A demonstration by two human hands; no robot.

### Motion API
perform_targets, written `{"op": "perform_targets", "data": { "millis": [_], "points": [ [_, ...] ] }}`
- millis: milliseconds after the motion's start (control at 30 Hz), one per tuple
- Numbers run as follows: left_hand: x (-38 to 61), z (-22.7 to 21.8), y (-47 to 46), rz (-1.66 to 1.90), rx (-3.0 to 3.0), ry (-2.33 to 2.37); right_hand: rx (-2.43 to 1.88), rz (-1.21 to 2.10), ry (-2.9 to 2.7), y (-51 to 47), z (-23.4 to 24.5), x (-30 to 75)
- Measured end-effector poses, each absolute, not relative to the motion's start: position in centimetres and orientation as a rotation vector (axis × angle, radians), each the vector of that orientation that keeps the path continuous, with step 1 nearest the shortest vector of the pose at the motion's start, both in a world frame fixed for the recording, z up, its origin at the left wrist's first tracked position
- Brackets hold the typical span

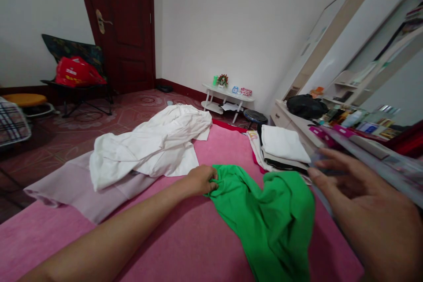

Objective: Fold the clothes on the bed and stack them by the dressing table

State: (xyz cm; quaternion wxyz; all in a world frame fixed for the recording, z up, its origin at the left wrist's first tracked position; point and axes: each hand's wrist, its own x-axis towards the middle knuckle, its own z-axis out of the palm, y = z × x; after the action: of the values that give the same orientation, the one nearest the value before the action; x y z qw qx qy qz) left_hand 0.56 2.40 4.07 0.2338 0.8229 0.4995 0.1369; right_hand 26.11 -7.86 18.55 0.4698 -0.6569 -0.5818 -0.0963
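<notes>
A bright green garment (271, 216) lies crumpled on the pink bed cover (185, 246). My left hand (201, 179) reaches across the bed and pinches the garment's far left edge, fingers closed on the cloth. My right hand (363, 202) hovers close to the camera at the right, blurred, with fingers stretched out and nothing in them. A rumpled white garment (152, 145) and a pale lilac cloth (79, 185) lie beyond my left hand. A stack of folded clothes (280, 147), white on top, sits at the bed's far right.
A dark red door (122, 26) stands at the back. A folding chair holds a red bag (77, 72). A small white table (228, 94) stands by the wall. A cluttered dresser with a black bag (306, 106) lines the right side.
</notes>
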Motion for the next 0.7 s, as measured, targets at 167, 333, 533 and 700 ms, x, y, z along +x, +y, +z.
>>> {"op": "perform_targets", "data": {
  "millis": [167,333,533,700],
  "points": [
    [0.7,6.8,1.5,1.029,2.162,0.889,-1.539,-0.247,-1.39,-6.4,18.0,26.1],
    [1.3,9.6,-0.7,1.248,1.859,0.528,-1.296,0.73,-1.744,-3.5,13.7,22.9],
    [0.8,10.3,0.4,1.522,1.463,0.618,-1.174,1.124,-1.423,-2.4,12.2,22.0],
    [1.2,9.0,1.0,1.585,1.53,0.955,-0.872,0.922,-0.623,-2.6,15.2,24.1]
  ]
}}
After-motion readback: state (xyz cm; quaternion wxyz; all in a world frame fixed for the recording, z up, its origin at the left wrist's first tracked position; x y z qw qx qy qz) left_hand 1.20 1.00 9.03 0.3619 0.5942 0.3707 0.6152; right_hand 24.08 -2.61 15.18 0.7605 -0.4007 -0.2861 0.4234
